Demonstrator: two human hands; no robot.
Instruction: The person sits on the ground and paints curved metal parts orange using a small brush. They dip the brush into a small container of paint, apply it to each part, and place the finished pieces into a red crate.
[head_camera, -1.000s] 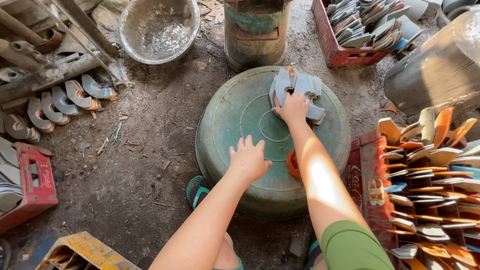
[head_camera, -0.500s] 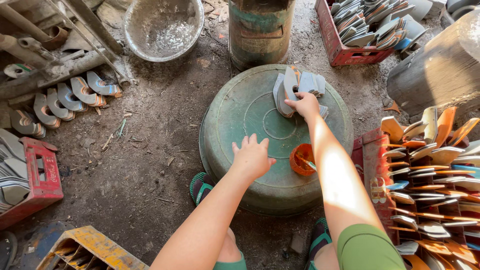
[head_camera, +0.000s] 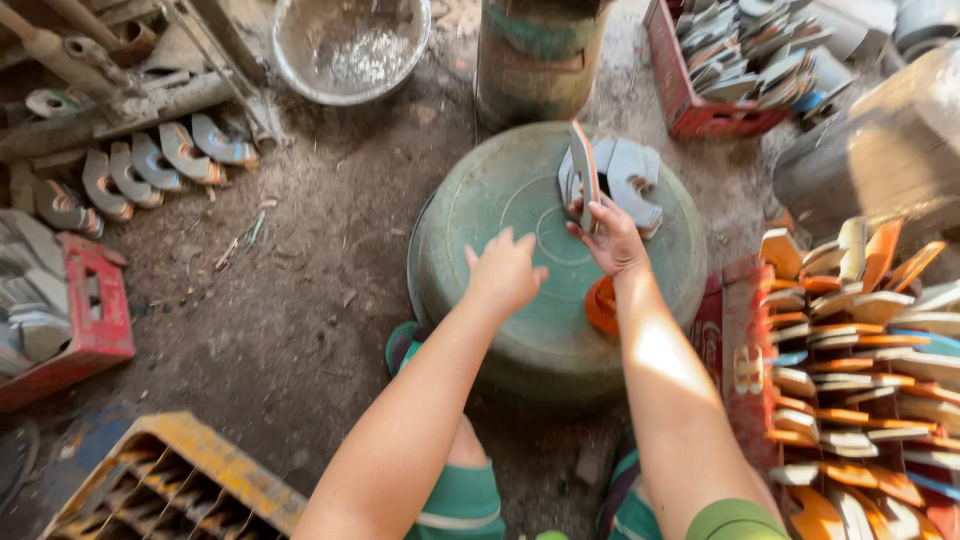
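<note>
Kneeling over an upturned green basin (head_camera: 520, 330), w/ a yellow crate (head_camera: 170, 480) sitting nearest at bottom left and knees in green shorts showing below the forearms. Left hand (head_camera: 505, 270) is hovering over the basin's flat top, fingers spread apart, gripping nothing; can't tell if fingertips are touching the surface. Right hand (head_camera: 612, 238) is pinching one flat grey curved blade piece (head_camera: 583, 172), holding it upright on edge w/ fingers clamped on its lower part. Blade piece is standing at the far side of the basin top, just beside a small pile of similar grey pieces (head_camera: 628, 178) lying there. An orange cup (head_camera: 602, 305) is peeking out under the right wrist at the basin's right edge. To the right, a rack of orange and grey pieces (head_camera: 860, 350) is standing on edge. At left, a red crate (head_camera: 95, 310); further back, curved pieces in a row (head_camera: 150, 165). Farthest off: a metal bowl (head_camera: 350, 50), a rusty drum (head_camera: 535, 55), another red crate of pieces (head_camera: 730, 60).
</note>
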